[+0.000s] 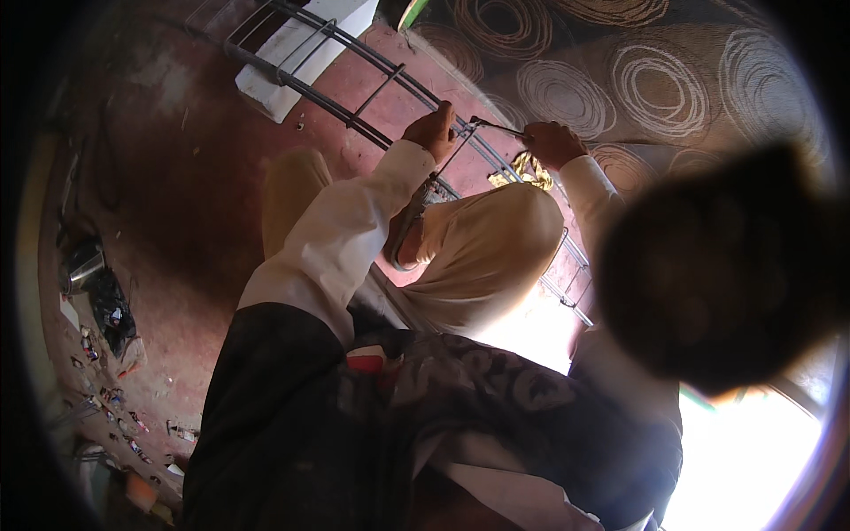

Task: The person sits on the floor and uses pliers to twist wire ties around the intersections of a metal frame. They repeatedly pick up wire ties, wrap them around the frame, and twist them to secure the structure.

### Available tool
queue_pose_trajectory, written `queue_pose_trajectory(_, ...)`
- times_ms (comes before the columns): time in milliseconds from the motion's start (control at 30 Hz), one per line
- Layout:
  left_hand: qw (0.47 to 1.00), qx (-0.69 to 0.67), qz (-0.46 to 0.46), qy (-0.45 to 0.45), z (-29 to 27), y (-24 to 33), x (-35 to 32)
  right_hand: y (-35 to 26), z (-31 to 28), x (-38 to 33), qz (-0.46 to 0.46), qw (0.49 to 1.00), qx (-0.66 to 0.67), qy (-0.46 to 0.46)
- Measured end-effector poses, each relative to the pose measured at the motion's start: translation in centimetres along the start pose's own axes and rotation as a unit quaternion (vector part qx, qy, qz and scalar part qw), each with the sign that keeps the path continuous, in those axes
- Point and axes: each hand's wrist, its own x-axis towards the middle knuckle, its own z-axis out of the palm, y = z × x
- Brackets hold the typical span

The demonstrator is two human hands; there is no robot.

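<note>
Fingers (pixel 446 113) of the left hand (pixel 428 138) curled at the rebar cage (pixel 367 131), upper centre of frame, hold uncertain; dark tool (pixel 503 129) gripped in the closed right hand (pixel 553 145).
Tool tip is set at the rods; work there is judged unfinished. Crossties (pixel 376 94) are seen toward upper left; their fastening cannot be told. A white block (pixel 271 94) lies beneath that end.

A swirl-patterned mat (pixel 660 87) lies well apart from a metal container (pixel 86 267) and black bag (pixel 110 310).
</note>
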Motion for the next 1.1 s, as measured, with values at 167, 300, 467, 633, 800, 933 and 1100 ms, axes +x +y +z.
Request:
queue_pose_trajectory(167, 1.000, 0.015, 0.022, 0.004, -0.8, 0.2, -0.1, -0.6, 1.0, 0.2, -0.053, 0.998, 0.039, -0.019)
queue_pose_trajectory(300, 1.000, -0.020, -0.021, -0.003, -1.0, 0.7, -0.1, -2.1, -0.7, 0.4, -0.061, 0.997, -0.009, -0.037)
queue_pose_trajectory(467, 1.000, -0.029, -0.010, 0.002, -0.7, 0.7, -0.1, -2.7, -2.6, 1.5, -0.055, 0.990, -0.085, -0.101)
queue_pose_trajectory(633, 0.999, -0.048, -0.005, -0.005, -0.1, 0.2, 0.1, -2.6, -2.3, 2.6, -0.021, 0.984, -0.130, -0.119)
queue_pose_trajectory(800, 0.998, -0.061, -0.001, 0.001, 0.0, -0.1, 0.0, -3.3, -2.5, 2.8, -0.033, 0.984, -0.131, -0.116)
queue_pose_trajectory(933, 0.998, -0.063, 0.002, 0.004, -0.4, 0.1, 0.0, -3.9, -3.3, 3.2, -0.068, 0.976, -0.172, -0.116)
queue_pose_trajectory(1100, 0.998, -0.055, 0.001, -0.001, -0.7, 1.0, 0.0, -3.8, -3.0, 4.3, -0.083, 0.968, -0.209, -0.114)
